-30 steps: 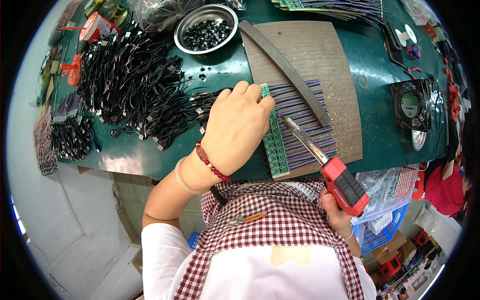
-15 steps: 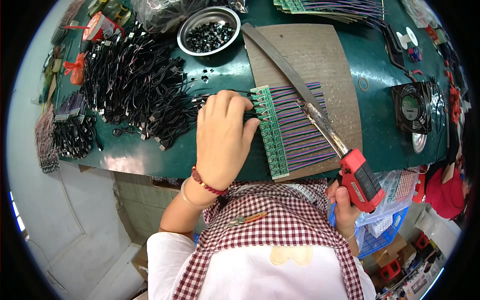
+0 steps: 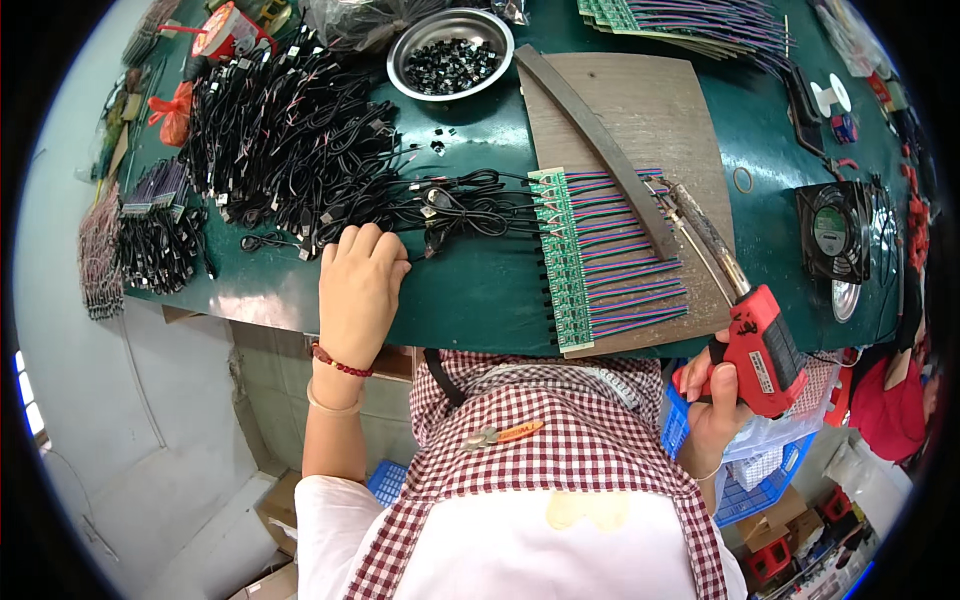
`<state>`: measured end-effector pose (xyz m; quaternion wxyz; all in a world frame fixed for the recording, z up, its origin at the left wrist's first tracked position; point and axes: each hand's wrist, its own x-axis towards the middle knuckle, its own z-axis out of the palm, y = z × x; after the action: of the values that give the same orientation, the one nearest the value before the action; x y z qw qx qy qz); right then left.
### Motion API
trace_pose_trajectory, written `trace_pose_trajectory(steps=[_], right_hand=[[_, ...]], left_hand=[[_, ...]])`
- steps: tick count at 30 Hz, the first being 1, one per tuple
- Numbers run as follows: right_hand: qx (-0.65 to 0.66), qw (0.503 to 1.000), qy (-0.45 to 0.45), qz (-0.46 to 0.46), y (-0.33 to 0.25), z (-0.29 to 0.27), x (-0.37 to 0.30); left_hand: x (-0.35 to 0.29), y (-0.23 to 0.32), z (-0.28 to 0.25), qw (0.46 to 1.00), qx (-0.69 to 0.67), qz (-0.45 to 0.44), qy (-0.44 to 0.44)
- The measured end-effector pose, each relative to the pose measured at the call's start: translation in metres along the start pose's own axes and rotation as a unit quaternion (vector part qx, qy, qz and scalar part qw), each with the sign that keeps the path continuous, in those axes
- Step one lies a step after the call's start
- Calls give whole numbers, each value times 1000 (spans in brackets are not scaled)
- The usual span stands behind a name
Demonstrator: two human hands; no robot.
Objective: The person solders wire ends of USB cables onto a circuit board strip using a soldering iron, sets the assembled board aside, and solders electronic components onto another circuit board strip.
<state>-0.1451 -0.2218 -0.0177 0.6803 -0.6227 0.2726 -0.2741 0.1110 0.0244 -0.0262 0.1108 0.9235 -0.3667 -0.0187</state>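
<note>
My left hand [image 3: 358, 290] hovers over the near edge of a heap of black cables [image 3: 290, 140], its fingers curled together and the fingertips hidden. In my right hand [image 3: 715, 405] is a red and black soldering gun [image 3: 765, 350], its metal barrel pointing up and left. The gun's tip is beside a flat metal bar [image 3: 600, 150]. This bar lies across the coloured wires [image 3: 630, 295] of a green circuit board strip [image 3: 563, 260]. Several black cables [image 3: 470, 205] run from the left to the strip's upper part.
A brown board [image 3: 690, 130] lies under the strip. Behind it stands a metal bowl [image 3: 398, 75] of small black parts. More wired circuit boards [image 3: 610, 14] lie at the back. To the right are a black fan [image 3: 832, 232] and a white spool [image 3: 830, 95].
My left hand has moved left, away from the circuit board strip to the cable heap. The soldering gun has shifted slightly right, its tip drawn back from the strip's wires.
</note>
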Motion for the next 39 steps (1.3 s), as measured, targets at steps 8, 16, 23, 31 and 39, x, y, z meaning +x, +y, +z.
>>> trace_pose_trajectory(steps=[8,16,23,31,39], right_hand=[[25,1000,5,2,-4,0,-1],[55,996,-26,67,-17,24,4],[12,996,-29,88,-13,22,-7],[8,991,0,134,1,2,-22],[-122,986,-73,89,11,-13,-31]], left_hand=[[7,2,-10,933,-340,-82,82],[23,76,6,776,-624,-81,-39],[37,93,25,962,-262,52,61],[38,96,26,973,-224,38,45],[40,98,32,970,-231,35,68]])
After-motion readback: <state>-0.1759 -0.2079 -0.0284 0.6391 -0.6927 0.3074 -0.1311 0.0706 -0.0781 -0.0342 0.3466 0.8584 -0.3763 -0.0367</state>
